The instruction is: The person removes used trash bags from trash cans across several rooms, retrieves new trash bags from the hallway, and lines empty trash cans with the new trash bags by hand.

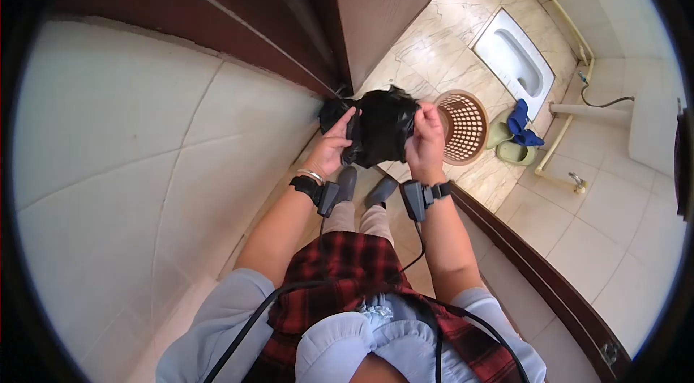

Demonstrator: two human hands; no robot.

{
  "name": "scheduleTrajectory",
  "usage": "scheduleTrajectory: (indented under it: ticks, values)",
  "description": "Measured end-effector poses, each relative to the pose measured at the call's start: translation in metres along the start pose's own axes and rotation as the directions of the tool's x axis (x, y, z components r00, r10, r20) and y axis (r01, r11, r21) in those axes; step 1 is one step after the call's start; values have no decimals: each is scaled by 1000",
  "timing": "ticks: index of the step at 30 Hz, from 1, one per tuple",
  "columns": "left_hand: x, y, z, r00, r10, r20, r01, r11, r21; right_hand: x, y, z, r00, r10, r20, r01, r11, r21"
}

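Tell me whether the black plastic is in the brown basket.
No: the right hand grips the black plastic outside the brown basket.

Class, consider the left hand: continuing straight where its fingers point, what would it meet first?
Most likely the black bag, which the left hand already seems to touch; depth is unclear.

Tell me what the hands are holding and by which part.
A black plastic bag: the right hand grips its right edge; the left hand lies across its left part, its grip unclear.
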State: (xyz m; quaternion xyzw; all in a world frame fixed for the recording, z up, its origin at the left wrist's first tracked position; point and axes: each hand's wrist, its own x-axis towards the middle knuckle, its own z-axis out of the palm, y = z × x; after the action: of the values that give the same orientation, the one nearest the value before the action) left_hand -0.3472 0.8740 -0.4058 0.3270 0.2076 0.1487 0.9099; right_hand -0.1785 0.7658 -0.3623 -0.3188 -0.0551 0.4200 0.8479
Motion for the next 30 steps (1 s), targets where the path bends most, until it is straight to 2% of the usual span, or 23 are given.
scheduleTrajectory:
  ticks: [2, 5, 7, 10, 11, 13, 17, 19, 21, 23, 24, 25, 27, 29, 30]
  values:
    - [-2, 0, -4, 1000, 14, -18, -14, 1000, -8, 11, 9, -2, 999, -26, -24, 29, 993, 118]
    - [-7, -1, -3, 996, -14, -93, 4, 993, -116, 7, 8, 32, 999, -37, -25, 41, 984, 174]
    - [-6, 0, -2, 991, 0, -133, -22, 985, -168, -4, 12, 35, 1000, 17, 11, -19, 983, 181]
    - [-3, -6, -11, 993, 48, -112, -68, 980, -184, -28, 25, 25, 982, 173, 78, -182, 975, 128]
    - [-2, -5, -11, 993, 49, -107, -68, 981, -180, -31, 27, 13, 952, 273, 139, -293, 943, 159]
    - [-5, -1, -5, 986, 43, -161, -82, 967, -241, -32, 24, -15, 842, 398, 364, -486, 852, 193]
    - [-3, -6, -12, 987, 66, -147, -98, 971, -217, -20, 28, -35, 789, 501, 355, -595, 767, 241]
    - [-4, -7, -17, 987, 69, -144, -90, 985, -148, -3, 43, -38, 653, 654, 382, -735, 668, 114]
    - [-1, -8, -19, 991, 68, -118, -80, 992, -96, 17, 72, -49, 642, 686, 343, -748, 659, 81]
    - [-1, -9, -18, 994, 67, -84, -71, 996, -49, 37, 107, -67, 808, 566, 163, -580, 813, 55]
    - [-4, -9, -18, 994, 52, -97, -54, 998, -14, 43, 125, -75, 882, 471, -3, -470, 881, -49]
    - [-4, -10, -18, 993, 36, -110, -34, 999, 21, 44, 138, -75, 930, 339, -145, -368, 880, -302]
    - [-3, -11, -16, 994, 7, -105, -5, 1000, 18, 46, 163, -79, 922, 344, -175, -367, 637, -678]
    - [0, -7, -6, 994, -3, -106, 5, 1000, 20, 37, 181, -77, 961, 271, -60, -137, 275, -952]
    - [2, -4, 1, 995, -7, -99, 7, 1000, 6, 31, 208, -90, 927, 363, -89, -272, 493, -827]
